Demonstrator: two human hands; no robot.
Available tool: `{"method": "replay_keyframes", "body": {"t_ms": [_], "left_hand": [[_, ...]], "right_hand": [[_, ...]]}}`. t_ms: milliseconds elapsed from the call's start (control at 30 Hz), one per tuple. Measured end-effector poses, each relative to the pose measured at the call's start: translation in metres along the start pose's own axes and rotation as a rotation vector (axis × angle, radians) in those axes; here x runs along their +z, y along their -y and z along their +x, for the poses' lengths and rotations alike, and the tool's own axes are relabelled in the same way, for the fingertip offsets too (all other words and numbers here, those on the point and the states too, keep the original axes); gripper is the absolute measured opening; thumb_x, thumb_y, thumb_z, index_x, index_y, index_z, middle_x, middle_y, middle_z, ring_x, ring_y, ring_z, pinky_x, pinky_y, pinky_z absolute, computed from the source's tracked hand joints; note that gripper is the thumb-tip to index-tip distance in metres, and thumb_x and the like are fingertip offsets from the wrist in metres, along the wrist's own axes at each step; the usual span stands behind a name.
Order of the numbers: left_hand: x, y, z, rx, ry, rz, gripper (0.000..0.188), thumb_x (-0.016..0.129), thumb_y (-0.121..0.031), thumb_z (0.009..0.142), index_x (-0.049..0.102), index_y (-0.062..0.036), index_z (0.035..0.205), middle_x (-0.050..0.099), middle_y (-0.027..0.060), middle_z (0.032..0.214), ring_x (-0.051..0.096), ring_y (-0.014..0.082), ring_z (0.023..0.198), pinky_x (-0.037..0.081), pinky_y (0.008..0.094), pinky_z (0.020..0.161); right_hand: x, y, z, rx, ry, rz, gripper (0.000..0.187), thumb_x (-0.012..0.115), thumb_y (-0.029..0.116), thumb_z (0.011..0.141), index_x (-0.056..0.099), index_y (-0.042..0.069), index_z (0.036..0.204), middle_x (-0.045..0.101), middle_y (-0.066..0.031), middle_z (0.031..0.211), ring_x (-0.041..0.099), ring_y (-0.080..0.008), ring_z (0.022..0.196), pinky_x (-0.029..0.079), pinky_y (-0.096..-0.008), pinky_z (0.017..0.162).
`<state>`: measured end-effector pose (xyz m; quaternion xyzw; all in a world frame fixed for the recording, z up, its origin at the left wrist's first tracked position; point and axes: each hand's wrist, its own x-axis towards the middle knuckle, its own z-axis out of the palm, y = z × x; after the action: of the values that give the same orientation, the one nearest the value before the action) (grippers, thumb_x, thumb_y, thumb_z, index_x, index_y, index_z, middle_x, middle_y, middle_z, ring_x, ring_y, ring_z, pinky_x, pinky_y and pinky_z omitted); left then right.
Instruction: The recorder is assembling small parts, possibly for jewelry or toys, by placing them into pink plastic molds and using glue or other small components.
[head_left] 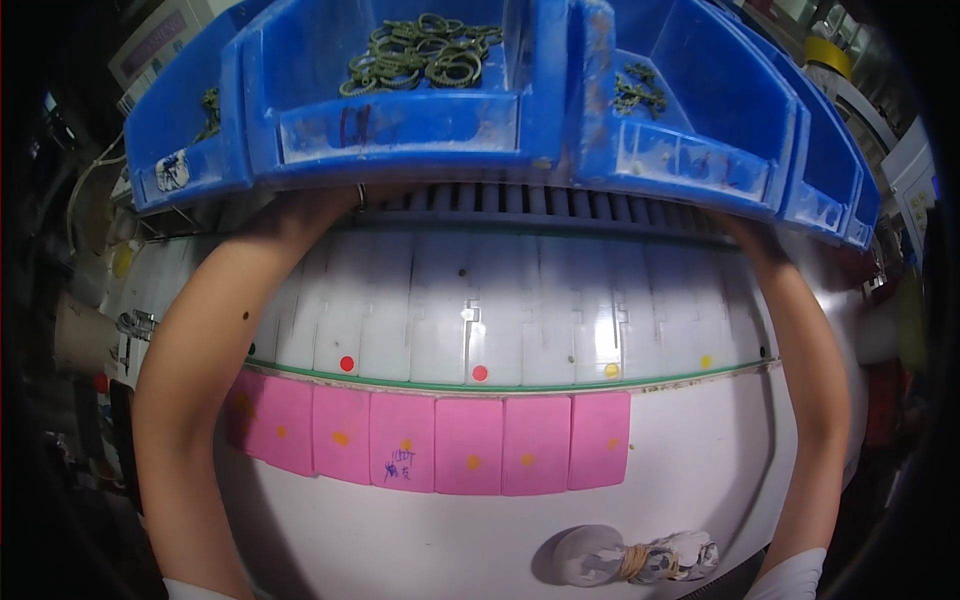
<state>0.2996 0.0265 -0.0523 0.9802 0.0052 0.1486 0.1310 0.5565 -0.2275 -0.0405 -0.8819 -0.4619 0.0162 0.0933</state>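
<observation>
While blue bins (400,128) overhang both hands (392,190) | grip (mostly hidden): cannot tell

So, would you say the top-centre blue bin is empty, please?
Not empty: the bin holds a pile of green rings.

Glossy, scuffed plastic bins (547,100)
</observation>
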Motion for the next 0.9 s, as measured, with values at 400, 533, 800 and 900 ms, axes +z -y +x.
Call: {"method": "replay_keyframes", "body": {"t_ms": [400,533,800,900], "left_hand": [[0.011,-0.027,0.005,-0.007,0.058,-0.017,0.046,0.06,-0.047,0.083,0.06,-0.0102,0.111,0.063,0.0108,0.102,0.06,0.0259,0.096,0.047,0.0372,0.084],[0.007,-0.046,0.025,-0.137,0.234,-0.065,0.049,0.061,-0.047,0.082,0.057,-0.0103,0.114,0.062,0.0119,0.105,0.059,0.0266,0.097,0.047,0.0373,0.086],[0.009,-0.048,0.022,-0.09,0.114,0.114,0.056,0.062,-0.045,0.08,0.052,-0.007,0.121,0.052,0.0208,0.119,0.052,0.0348,0.107,0.043,0.0422,0.093],[0.016,-0.036,0.016,-0.002,0.09,0.118,0.055,0.061,-0.044,0.081,0.052,-0.0071,0.121,0.052,0.0208,0.118,0.052,0.0357,0.107,0.043,0.0426,0.093]], "right_hand": [[0.0,-0.005,-0.02,-0.186,-0.022,0.263,0.027,0.066,0.025,0.075,0.064,0.009,0.097,0.064,-0.0115,0.096,0.06,-0.0277,0.092,0.046,-0.0368,0.086],[0.011,-0.035,-0.008,-0.333,-0.14,-0.031,0.024,0.061,0.022,0.077,0.063,0.008,0.096,0.063,-0.0141,0.096,0.06,-0.0297,0.09,0.047,-0.039,0.082],[0.009,-0.02,-0.006,-0.299,-0.091,0.004,0.028,0.062,0.012,0.064,0.062,0.008,0.092,0.063,-0.0162,0.092,0.06,-0.0317,0.088,0.047,-0.04,0.078],[0.006,-0.005,-0.007,-0.14,0.101,0.227,0.032,0.062,0.01,0.061,0.062,0.006,0.092,0.063,-0.0159,0.091,0.06,-0.0322,0.087,0.048,-0.0394,0.077]]}}
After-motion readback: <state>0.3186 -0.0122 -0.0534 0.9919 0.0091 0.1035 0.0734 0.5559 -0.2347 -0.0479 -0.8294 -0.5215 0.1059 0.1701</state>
